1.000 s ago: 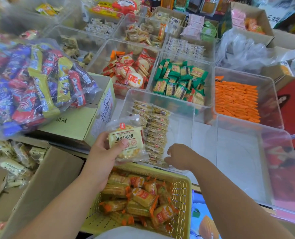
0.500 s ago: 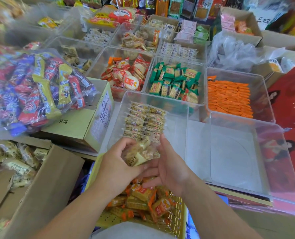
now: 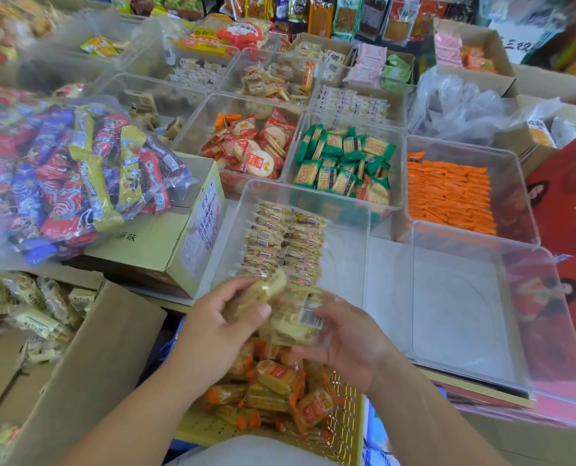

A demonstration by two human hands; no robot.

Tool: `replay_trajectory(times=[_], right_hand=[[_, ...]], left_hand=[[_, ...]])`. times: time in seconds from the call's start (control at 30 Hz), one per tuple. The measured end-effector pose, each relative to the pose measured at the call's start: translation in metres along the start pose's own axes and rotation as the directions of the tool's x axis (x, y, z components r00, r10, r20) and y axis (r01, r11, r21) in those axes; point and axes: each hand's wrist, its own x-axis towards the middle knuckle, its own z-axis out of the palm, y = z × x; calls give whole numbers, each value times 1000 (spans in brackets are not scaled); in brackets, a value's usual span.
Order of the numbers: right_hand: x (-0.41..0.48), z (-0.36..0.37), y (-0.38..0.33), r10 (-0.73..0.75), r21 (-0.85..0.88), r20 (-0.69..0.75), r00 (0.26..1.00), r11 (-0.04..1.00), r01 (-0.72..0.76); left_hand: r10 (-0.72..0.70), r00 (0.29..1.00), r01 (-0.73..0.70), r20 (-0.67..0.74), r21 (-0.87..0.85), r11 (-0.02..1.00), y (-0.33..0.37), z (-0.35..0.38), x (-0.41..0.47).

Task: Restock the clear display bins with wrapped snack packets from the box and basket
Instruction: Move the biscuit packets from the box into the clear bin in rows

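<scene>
Both my hands hold clear-wrapped pale biscuit packets [image 3: 293, 319] just above the yellow basket [image 3: 347, 428]. My left hand [image 3: 219, 327] grips them from the left, thumb across the top. My right hand [image 3: 350, 341] cups them from below and from the right. Just beyond them stands a clear display bin [image 3: 340, 264] with two neat rows of the same packets [image 3: 283, 243] along its left side. The basket holds several orange-wrapped packets [image 3: 280, 391]. An open cardboard box [image 3: 88, 361] at the left holds more pale packets [image 3: 27, 311].
An empty clear bin [image 3: 481, 314] stands at the right. Behind are bins of orange packets [image 3: 448, 196], green packets [image 3: 343, 163] and red-white packets [image 3: 249, 146]. A big clear bag of mixed sweets [image 3: 68, 176] lies on a closed carton [image 3: 165, 240] at the left.
A second ago my left hand held a packet alone while the right reached into the bin. Since then the right hand has come back and both hands now hold the packets together.
</scene>
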Motion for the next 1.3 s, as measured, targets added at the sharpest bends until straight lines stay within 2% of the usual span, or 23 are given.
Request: replay_trajectory(times=[0.07, 0.1, 0.13, 0.17, 0.2, 0.23, 0.27, 0.33, 0.4, 0.43, 0.5, 0.57, 0.63, 0.8, 0.87, 0.93, 1.0, 1.1, 1.17, 1.27, 1.3], right_hand=[[4, -7, -8, -70, 25, -125, 990, 997, 74], [6, -11, -15, -142, -44, -193, 971, 990, 136], [8, -16, -23, -241, -207, -256, 936, 960, 190], [11, -21, -33, -366, -457, -286, 886, 865, 210], [14, -26, -43, -493, -719, -255, 832, 672, 178], [17, -30, -52, -585, -905, -159, 795, 409, 120], [20, -33, -61, -615, -988, -38, 787, 139, 61], [30, -33, -71, -527, -960, 123, 841, -279, -35], [42, -30, -73, -372, -818, 142, 917, -567, -103], [48, -29, -72, -306, -742, 126, 944, -661, -115], [60, -27, -69, -202, -617, 81, 976, -779, -110], [74, -27, -65, -146, -573, 4, 989, -811, -117], [85, -30, -58, -108, -594, -87, 990, -793, -138], [107, -38, -46, -17, -746, -296, 955, -621, -242], [112, -36, -48, 31, -751, -303, 952, -623, -219], [115, -34, -50, 89, -722, -276, 957, -677, -146], [120, -35, -45, 99, -721, -323, 941, -670, -177], [118, -34, -34, 175, -655, -377, 910, -744, -128], [123, -39, -29, 159, -681, -349, 924, -720, -134], [125, -39, -27, 49, -766, -341, 939, -593, -247], [123, -39, -27, 45, -774, -305, 951, -594, -220]], left_hand=[[-88, 994, 75, -68, -169, 983, -5, -2, 6], [-134, 986, 107, -101, -237, 966, -7, -3, 9], [-171, 977, 129, -130, -286, 950, -8, -4, 12], [-205, 967, 147, -150, -324, 935, -10, -6, 14], [-236, 959, 167, -159, -359, 918, -13, -7, 16], [-266, 950, 187, -163, -387, 903, -16, -8, 18], [-290, 944, 203, -159, -414, 888, -19, -9, 19], [-321, 935, 222, -148, -461, 859, -25, -10, 20], [-337, 931, 232, -143, -480, 846, -32, -10, 22], [-339, 931, 238, -135, -479, 845, -34, -10, 23], [-332, 935, 239, -123, -471, 849, -35, -9, 24], [-325, 938, 237, -124, -456, 858, -35, -9, 27], [-324, 939, 242, -119, -442, 864, -37, -10, 28], [-326, 938, 246, -121, -431, 868, -42, -12, 28], [-336, 934, 257, -118, -431, 865, -44, -13, 27], [-347, 931, 265, -115, -441, 858, -45, -15, 26], [-361, 925, 275, -117, -450, 850, -46, -16, 27], [-369, 923, 283, -114, -450, 847, -46, -16, 27], [-360, 928, 283, -94, -452, 846, -45, -16, 28], [-352, 934, 279, -64, -488, 827, -42, -16, 27], [-351, 935, 278, -55, -504, 817, -40, -17, 26]])
